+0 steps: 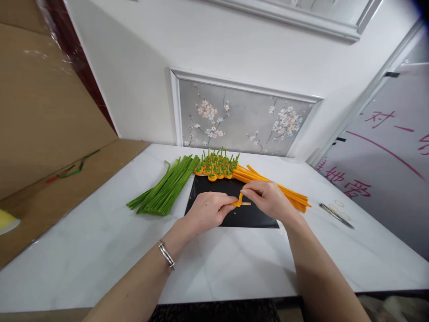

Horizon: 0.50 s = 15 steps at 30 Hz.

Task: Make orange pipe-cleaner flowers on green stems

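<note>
1. Bracelet (166, 256): worn on the left wrist, on the near side of the black mat (254, 219), which serves as reference throughout.
2. Left hand (209, 210): over the mat; fingers and thumb closed in a narrow pinch at the lower part of an orange strip (240, 200) and by a short pale stick (246, 204). The exact contact behind the fingertips cannot be made out.
3. Right hand (266, 197): over the right part of the mat; thumb and fingertips brought together on the strip's upper end, the rest of the hand loosely curled.
4. Strip and stick: both above the mat's middle, the strip rising bent from the stick, whose free end points right.
5. Handling, as judged: the left pinch is best kept firm and close to the bend so the stick cannot roll; the right should draw with light, even tension, laying the strip snugly without crushing its fuzzy surface.
6. Tweezer-like tool (337, 216): well right of the mat, beside thin clear rings (339, 205).
7. Green stems (167, 188): bundled just left of the mat. Orange stems (281, 188): bundled at its far right side.
8. Small orange pieces with green tops (217, 167): clustered along the mat's far edge.
</note>
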### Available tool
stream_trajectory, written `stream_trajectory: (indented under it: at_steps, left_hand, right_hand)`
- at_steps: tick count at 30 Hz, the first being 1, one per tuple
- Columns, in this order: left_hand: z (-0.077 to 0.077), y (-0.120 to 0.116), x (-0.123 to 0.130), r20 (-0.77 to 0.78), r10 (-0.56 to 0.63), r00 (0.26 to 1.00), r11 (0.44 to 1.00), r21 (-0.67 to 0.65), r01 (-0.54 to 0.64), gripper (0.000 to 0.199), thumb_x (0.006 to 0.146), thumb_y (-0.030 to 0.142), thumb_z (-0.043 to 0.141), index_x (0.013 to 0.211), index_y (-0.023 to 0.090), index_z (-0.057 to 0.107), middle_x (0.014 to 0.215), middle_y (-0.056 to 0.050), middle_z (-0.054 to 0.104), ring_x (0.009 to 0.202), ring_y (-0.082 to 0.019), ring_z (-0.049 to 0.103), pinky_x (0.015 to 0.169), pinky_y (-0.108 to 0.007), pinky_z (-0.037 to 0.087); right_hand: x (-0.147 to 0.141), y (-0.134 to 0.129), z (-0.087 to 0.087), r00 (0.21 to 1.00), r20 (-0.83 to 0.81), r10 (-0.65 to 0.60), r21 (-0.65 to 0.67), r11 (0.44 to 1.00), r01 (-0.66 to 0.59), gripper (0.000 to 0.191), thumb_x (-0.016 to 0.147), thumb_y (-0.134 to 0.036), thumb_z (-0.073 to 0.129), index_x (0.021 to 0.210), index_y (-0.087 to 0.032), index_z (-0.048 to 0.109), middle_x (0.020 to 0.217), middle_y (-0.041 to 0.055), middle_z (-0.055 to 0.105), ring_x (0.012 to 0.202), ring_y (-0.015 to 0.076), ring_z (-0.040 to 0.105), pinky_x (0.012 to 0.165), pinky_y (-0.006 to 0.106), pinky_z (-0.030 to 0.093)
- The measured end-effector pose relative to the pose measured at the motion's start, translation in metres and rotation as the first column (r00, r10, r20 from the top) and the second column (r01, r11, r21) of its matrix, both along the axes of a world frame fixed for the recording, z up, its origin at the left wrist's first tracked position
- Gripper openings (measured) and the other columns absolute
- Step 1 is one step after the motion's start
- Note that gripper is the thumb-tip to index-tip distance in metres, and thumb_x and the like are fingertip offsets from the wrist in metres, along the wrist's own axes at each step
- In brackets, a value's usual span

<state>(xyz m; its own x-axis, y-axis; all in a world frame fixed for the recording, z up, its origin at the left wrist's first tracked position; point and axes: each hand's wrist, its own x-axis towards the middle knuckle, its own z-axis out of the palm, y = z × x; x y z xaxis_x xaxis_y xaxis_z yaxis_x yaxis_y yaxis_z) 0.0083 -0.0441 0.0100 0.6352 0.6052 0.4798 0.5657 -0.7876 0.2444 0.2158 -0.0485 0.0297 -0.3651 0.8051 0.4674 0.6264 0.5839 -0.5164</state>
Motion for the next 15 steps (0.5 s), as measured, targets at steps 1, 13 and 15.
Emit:
stream_trajectory:
  at_steps: [1,13,15]
  left_hand:
    - [0.001,-0.001,0.0,0.006,-0.006,1.0,1.0,0.004,0.006,0.019,0.089,0.021,0.054,0.097,0.024,0.07,0.078,0.002,0.07,0.069,-0.013,0.063,0.06,-0.023,0.04]
    - [-0.003,-0.002,0.004,0.203,0.041,0.978,0.998,0.046,-0.052,0.011,0.087,0.028,0.06,0.088,0.023,0.07,0.075,0.003,0.072,0.065,-0.01,0.062,0.057,-0.02,0.04]
    - [-0.004,-0.002,0.004,0.255,0.065,0.965,0.997,0.032,-0.076,0.016,0.086,0.028,0.061,0.099,0.025,0.068,0.085,0.003,0.074,0.068,-0.01,0.064,0.058,-0.019,0.042]
  right_hand:
    - [0.001,0.003,-0.001,1.0,0.0,-0.026,-0.015,1.0,0.026,0.029,0.09,-0.036,0.05,0.071,-0.019,0.065,0.061,-0.0014,0.056,0.055,0.0122,0.049,0.054,0.025,0.039]
    - [0.007,0.011,-0.021,0.997,0.045,0.057,-0.199,0.979,-0.047,0.029,0.088,-0.029,0.05,0.065,-0.017,0.062,0.057,-0.0028,0.049,0.054,0.0094,0.041,0.049,0.021,0.03]
    - [0.008,0.009,-0.02,0.997,0.028,0.069,-0.213,0.975,-0.062,0.027,0.088,-0.028,0.05,0.068,-0.017,0.064,0.056,-0.0028,0.05,0.053,0.0093,0.041,0.048,0.021,0.03]
